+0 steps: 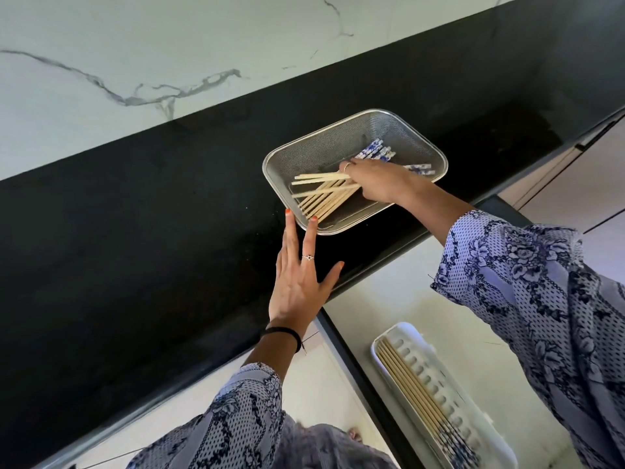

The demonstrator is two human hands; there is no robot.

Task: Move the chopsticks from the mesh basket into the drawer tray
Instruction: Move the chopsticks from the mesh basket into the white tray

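R hand (375, 182) is down in the mesh basket (306, 148), grip curled over the middle of the chopsticks (324, 194), looks like it's bunching a few to lift; exact count under the fingers can't tell. Sticks lie fanned on the basket floor, plain wood tips pointing toward the L corner, blue-patterned ends toward the back R. L hand (301, 275) lies flat on the black bench (135, 214), fingers straight, two fingertips touching the basket's near corner, prob bracing it so it won't slide while R pulls. Holds nothing.

Basket sits near the bench front edge, right above the open drawer (389, 296). White drawer tray (500, 445) is in there w/ a few chopsticks already laid lengthwise along one side, so task reads as partly done, most still in basket.

Marble wall (101, 45) behind. Path basket→tray: down over the bench edge, nothing between. Loose patterned sleeve (524, 289) on R arm hangs over the drawer, could snag
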